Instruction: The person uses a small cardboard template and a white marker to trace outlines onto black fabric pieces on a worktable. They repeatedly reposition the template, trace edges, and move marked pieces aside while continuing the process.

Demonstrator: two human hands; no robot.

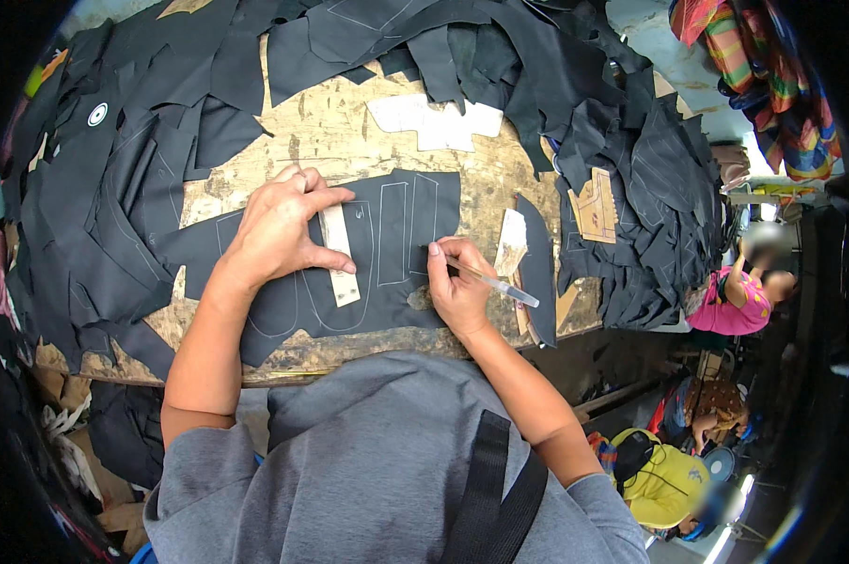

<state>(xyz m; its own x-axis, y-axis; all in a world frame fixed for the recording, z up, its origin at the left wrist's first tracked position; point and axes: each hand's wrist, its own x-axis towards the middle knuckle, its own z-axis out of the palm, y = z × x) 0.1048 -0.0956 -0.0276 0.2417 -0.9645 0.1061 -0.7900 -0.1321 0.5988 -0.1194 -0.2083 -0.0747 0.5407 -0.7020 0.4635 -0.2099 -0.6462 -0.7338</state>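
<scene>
A black leather-like sheet (396,305) lies on the worn wooden table in front of me, marked with pale outlines of narrow rectangles and rounded shapes. My left hand (279,221) holds a pale, narrow strip template (343,282) down on it, thumb near the lower part and fingers across the upper end. To the right, my right hand (462,289) grips a slim, clear-barrelled pen (500,285). Its writing end is by my fingers over the sheet, close to the rightmost outlined rectangle; I cannot tell whether the tip touches.
Heaps of black pieces (133,179) cover the table's left, far and right sides. A white pattern piece (434,122) lies beyond the sheet. A tan card pattern (594,207) rests on the right heap. Two people, in pink (739,305) and yellow (664,479), are at right.
</scene>
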